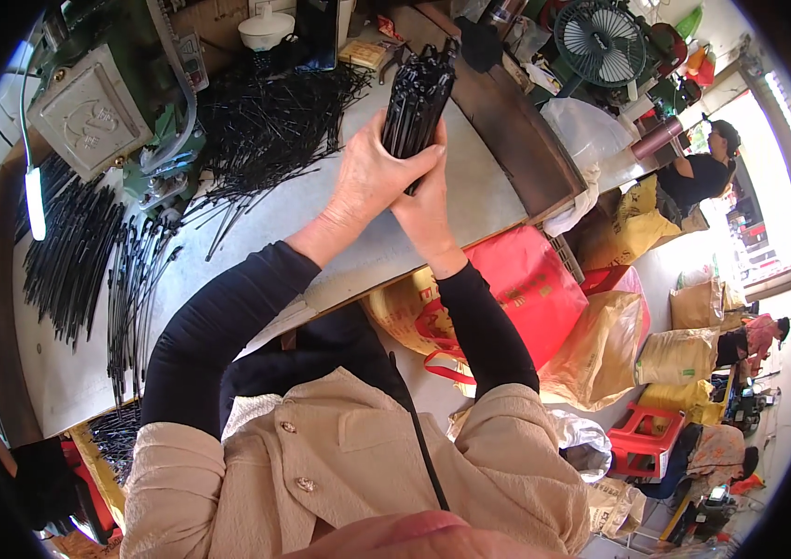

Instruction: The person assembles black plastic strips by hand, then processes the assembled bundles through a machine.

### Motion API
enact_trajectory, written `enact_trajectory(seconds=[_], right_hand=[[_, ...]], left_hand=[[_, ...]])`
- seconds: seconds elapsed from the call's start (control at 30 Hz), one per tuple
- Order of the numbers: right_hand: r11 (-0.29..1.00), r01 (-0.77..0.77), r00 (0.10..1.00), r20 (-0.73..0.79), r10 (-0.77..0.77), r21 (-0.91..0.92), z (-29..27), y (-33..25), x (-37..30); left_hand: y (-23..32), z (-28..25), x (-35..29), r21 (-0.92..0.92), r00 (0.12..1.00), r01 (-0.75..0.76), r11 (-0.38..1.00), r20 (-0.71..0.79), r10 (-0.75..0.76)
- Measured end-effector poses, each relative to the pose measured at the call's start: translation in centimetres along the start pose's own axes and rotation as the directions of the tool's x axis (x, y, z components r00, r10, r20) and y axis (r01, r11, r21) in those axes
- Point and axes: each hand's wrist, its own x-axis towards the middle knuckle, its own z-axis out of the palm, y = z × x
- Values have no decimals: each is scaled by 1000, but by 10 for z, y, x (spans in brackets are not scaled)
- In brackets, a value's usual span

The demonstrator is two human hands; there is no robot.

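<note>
A thick bundle of thin black rods (417, 98) with small looped or knobbed ends stands nearly upright above the worktable (470, 177). My left hand (375, 168) is wrapped round the bundle's left side. From the right, my right hand (428, 200) grips its lower part, and the two hands meet there. A tangled heap of similar black rods (265, 121) lies beyond my left forearm. More rods (69, 256) lie in a roughly lined-up pile at the table's left, with a looser row (139, 289) beside them.
A green machine (93, 112) and a lit lamp (35, 200) stand at the left. A raised wooden edge (526, 140) borders the table's right side. Beyond are a fan (600, 42), a red bag (526, 289), woven sacks (684, 356), a red stool (642, 438) and several people working.
</note>
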Motion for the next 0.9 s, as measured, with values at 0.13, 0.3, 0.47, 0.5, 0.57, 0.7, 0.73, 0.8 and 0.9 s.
enact_trajectory(seconds=[0.13, 0.3, 0.47, 0.5, 0.57, 0.7, 0.73, 0.8, 0.9], right_hand=[[897, -266, 956, 219, 197, 354, -25, -3, 0], [840, -233, 954, 282, 101, 491, -43, -21, 29], [999, 34, 999, 22, -33, -21, -9, -64, 44], [998, -16, 999, -47, 13, -61, -4, -62, 48], [995, -16, 998, -66, 9, -95, -5, -67, 57], [945, 320, 943, -121, -310, 69, 5, -53, 73], [802, 568, 823, -117, -556, 184, 6, -50, 76], [821, 538, 842, -168, -512, 192, 3, -50, 73], [994, -5, 961, -273, 35, 110, -6, -58, 68]], left_hand=[[2, 1, -1, 0, 1000, -1, 1000, 22, 1], [0, 4, 0, -18, 1000, -9, 1000, 25, 9], [-20, 7, 3, 91, 986, -162, 983, 57, 157], [-9, 2, 2, 172, 983, -153, 973, 129, 132], [-5, -1, 0, 162, 969, -162, 973, 214, 126], [-16, 3, 4, 230, 952, -229, 946, 254, 169], [-19, 4, 4, 203, 954, -229, 952, 240, 179], [-21, 6, 1, 169, 953, -220, 961, 246, 175], [-18, 6, -2, 183, 924, -260, 948, 333, 189]])
